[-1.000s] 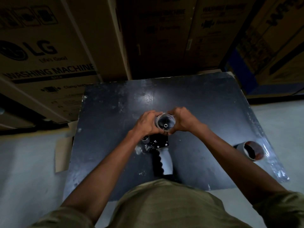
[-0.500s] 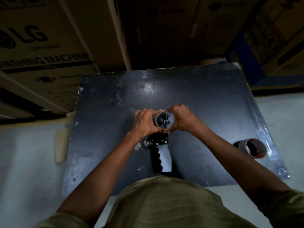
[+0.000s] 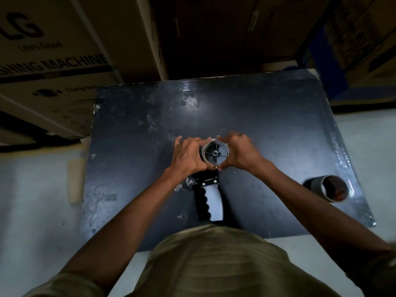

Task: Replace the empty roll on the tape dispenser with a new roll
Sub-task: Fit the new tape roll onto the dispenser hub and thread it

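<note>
The tape dispenser (image 3: 212, 199), with a pale grey pistol handle and black frame, lies flat on the black table (image 3: 267, 116), handle pointing toward me. A roll with a thin pale rim (image 3: 215, 166) sits around the dispenser's black spoked hub. My left hand (image 3: 188, 155) cups the roll's left side and my right hand (image 3: 241, 154) cups its right side, fingertips pressed to the rim. How thick the tape on this roll is cannot be told. A second roll (image 3: 326, 188), grey outside and reddish-brown inside, lies on its side near the table's right edge.
Large cardboard appliance boxes (image 3: 64, 61) stand stacked right behind the table's far edge. A pale floor (image 3: 38, 189) surrounds the table on the left and right. A scrap of cardboard (image 3: 76, 181) lies by the table's left edge.
Both hands stay clasped around the roll on the hub. The left fingers have spread slightly over the roll's far side. The dispenser and the second roll have not moved.
</note>
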`<state>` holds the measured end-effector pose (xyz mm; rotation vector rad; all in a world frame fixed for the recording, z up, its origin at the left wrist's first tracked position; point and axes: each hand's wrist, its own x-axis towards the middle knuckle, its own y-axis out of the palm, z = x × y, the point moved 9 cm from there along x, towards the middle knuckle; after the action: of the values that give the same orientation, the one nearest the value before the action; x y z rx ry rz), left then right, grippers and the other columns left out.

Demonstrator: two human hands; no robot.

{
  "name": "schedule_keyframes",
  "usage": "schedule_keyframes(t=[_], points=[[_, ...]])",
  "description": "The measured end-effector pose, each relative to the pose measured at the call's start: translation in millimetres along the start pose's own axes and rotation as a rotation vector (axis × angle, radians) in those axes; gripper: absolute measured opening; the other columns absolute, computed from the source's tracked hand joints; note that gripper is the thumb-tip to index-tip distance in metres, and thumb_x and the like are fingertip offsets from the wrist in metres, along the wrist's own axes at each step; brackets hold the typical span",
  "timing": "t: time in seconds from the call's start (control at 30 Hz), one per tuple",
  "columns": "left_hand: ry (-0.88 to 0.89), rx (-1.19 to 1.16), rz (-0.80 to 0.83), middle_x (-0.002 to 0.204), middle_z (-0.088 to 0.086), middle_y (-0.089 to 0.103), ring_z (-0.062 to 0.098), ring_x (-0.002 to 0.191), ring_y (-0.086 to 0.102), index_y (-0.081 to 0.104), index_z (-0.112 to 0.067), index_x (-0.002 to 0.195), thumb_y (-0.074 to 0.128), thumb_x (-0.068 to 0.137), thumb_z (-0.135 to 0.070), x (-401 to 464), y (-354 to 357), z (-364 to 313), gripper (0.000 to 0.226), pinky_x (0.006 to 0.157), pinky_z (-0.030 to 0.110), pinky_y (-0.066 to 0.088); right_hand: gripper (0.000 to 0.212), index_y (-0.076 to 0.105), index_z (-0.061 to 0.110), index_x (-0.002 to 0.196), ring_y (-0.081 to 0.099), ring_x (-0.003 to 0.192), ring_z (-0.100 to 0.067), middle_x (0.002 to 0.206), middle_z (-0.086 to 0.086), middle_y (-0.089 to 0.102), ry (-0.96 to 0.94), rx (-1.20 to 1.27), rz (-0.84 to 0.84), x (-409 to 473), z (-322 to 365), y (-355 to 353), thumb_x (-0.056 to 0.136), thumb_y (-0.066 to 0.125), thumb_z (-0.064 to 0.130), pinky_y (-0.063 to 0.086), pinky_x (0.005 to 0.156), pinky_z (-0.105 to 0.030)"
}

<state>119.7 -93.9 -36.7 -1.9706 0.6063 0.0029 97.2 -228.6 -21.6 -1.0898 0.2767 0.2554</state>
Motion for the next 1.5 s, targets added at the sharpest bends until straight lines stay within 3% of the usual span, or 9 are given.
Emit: schedule_keyframes(t=[0.57,1.13,1.5], points=[[0.003,-0.039,0.022,0.118,-0.006,0.069,0.015,0.113,0.062,0.055,-0.035,0.137,0.084,0.044,-0.066,8.4,10.2,6.3,0.101,0.112,0.039,0.025,0.107,0.058,0.014,0.141,0.061,0.118,-0.031,0.130,-0.013,0.065,0.011,-0.010,0.035,8.7,-4.6,11.1,0.045,0.100,0.035,0.050,0.099,-0.035],[0.032,-0.037,0.015,0.117,-0.006,0.068,0.015,0.107,0.063,0.057,-0.033,0.135,0.082,0.042,-0.068,12.1,20.0,9.8,0.102,0.112,0.044,0.027,0.097,0.066,0.016,0.131,0.066,0.108,-0.033,0.121,-0.015,0.068,0.007,0.042,-0.003,10.3,-13.3,19.1,0.042,0.100,0.031,0.055,0.091,-0.043],[0.029,-0.043,0.002,0.113,-0.008,0.067,0.013,0.105,0.062,0.059,-0.033,0.133,0.084,0.043,-0.065,14.8,25.4,15.2,0.099,0.110,0.043,0.029,0.102,0.064,0.018,0.133,0.067,0.105,-0.031,0.120,-0.013,0.068,-0.010,0.027,-0.002,15.4,-17.3,26.2,0.039,0.099,0.037,0.056,0.088,-0.044]])
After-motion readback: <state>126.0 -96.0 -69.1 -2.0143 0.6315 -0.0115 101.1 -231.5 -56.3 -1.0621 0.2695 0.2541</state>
